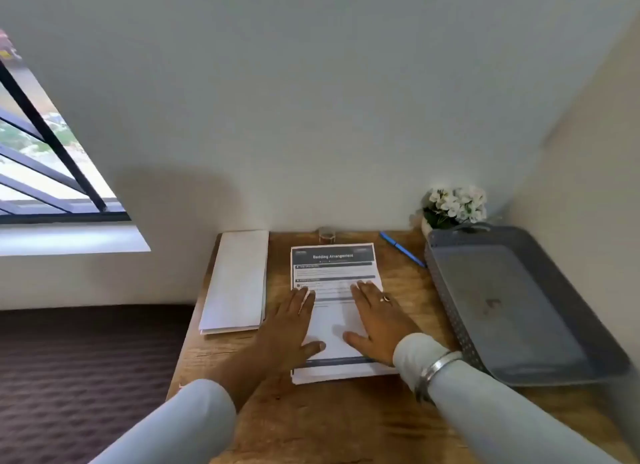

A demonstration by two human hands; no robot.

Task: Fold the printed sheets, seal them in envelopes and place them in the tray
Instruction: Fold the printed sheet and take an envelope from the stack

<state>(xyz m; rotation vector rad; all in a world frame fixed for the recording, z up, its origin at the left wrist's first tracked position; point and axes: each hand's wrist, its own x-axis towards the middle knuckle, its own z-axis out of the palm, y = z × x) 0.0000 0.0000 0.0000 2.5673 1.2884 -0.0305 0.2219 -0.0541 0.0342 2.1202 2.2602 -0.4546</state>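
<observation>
Pressing printed sheets (334, 273), left hand (289, 320), right hand (375, 316)

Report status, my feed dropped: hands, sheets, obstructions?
Left hand, right hand open, flat on printed sheets. Sheets unfolded. Envelopes left, tray right; pen near tray, not blocking.

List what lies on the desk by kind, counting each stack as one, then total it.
Stack of printed sheets: 1
Stack of envelopes: 1
Grey tray: 1
Blue pen: 1
Small roll, likely tape: 1
Pot of white flowers: 1
Total: 6
</observation>
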